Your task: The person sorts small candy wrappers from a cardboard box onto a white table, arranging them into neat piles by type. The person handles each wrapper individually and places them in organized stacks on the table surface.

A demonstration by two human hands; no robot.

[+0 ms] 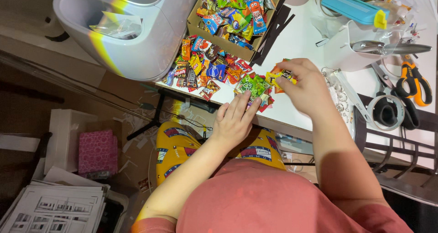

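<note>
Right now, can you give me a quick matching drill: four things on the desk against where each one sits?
Things:
1. cardboard box
2. orange-handled cutters
3. blue stapler
4. green candy packets

Places:
A. far right edge
B. under the left hand's fingertips
C. top centre, full of candy
D. upper right, across a clear tub

Pairs: 1-C, 2-A, 3-D, 4-B

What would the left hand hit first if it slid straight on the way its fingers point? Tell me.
The left hand lies flat at the table edge, fingers pointing up and to the right. Its fingertips already touch the green candy wrappers, so it would push into those first, then probably the yellow packet in the right hand.
</note>
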